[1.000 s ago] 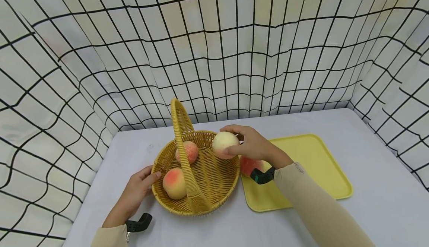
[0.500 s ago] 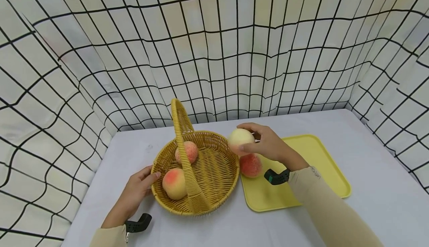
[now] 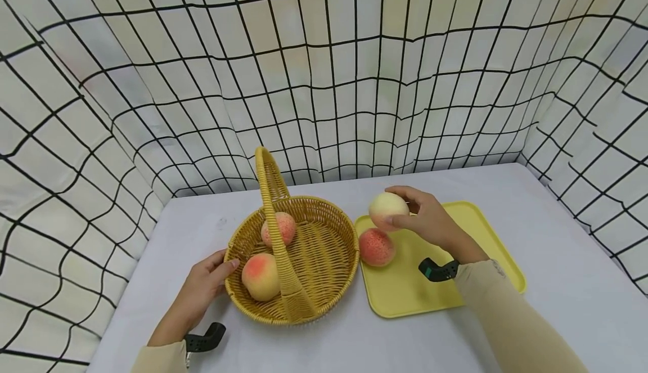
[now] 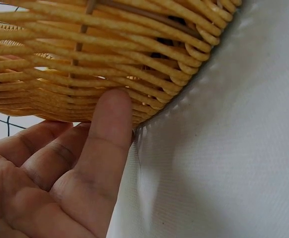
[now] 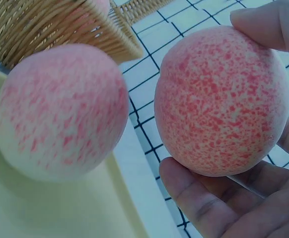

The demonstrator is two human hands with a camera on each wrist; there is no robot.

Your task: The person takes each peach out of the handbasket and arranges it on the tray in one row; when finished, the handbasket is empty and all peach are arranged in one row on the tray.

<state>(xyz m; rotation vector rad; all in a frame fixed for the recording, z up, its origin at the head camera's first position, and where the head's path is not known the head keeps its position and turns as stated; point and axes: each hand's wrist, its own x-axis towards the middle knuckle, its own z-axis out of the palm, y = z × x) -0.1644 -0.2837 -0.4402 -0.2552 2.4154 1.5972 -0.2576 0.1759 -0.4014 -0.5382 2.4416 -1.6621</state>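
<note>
In the head view my right hand holds a pale cream peach with a pink underside between thumb and fingers, over the back left part of the yellow tray. Close up in the right wrist view, this held peach shows red speckles. A red speckled peach lies just below it on the tray's left end. At the left, my left hand grips the rim of a wicker basket, its thumb against the weave in the left wrist view. Inside sit a yellow-red peach and a smaller pink one.
The basket's tall handle arches over its left half. A white cloth covers the table. White sheeting with black netting stands along the back and both sides. Each wrist wears a black device.
My right hand has carried the pale peach rightward, from over the basket to over the tray, uncovering the red speckled peach. The left hand stays at the basket rim.
</note>
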